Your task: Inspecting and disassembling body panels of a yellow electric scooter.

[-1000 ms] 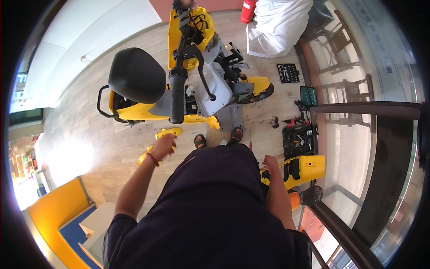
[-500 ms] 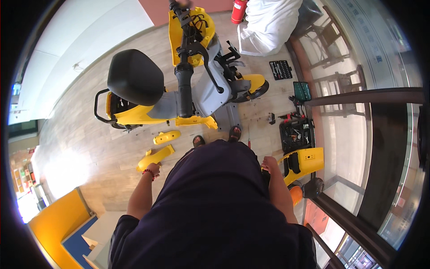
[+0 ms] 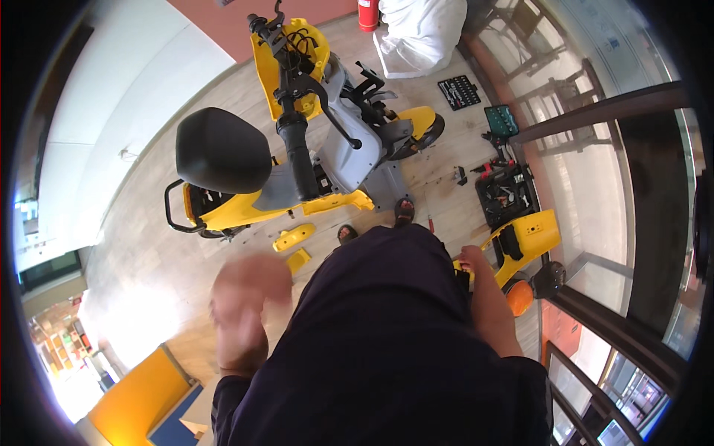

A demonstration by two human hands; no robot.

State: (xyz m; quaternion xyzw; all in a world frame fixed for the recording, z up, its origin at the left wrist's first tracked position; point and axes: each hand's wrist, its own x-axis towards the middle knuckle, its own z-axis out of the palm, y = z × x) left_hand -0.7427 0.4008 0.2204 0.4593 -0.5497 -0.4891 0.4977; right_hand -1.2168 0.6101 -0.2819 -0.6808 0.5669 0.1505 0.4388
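My left hand (image 3: 249,290) is raised over yellow body panels (image 3: 292,236) on the floor, smeared by motion, so its grip is unclear. My right hand (image 3: 468,260) hangs at my right side with fingers curled; whatever they hold, if anything, I cannot make out. A larger yellow panel (image 3: 535,230) lies beyond it. In front of me stands a partly stripped yellow and grey scooter (image 3: 346,167) with a black seat (image 3: 222,149) and exposed cables at the front. My sandalled feet (image 3: 404,210) are beside it.
Tool cases (image 3: 459,91) and an open black toolbox (image 3: 502,197) line the glazed wall at right. A white covered bundle (image 3: 416,37) and red extinguisher (image 3: 368,13) are at the back. A yellow and blue partition (image 3: 141,394) is at lower left, near an orange rounded piece (image 3: 519,297) opposite.
My left hand has dropped from near the floor panels to my side, then swung up into a blur. The view has shifted and tilted; my right hand stays low at my right.
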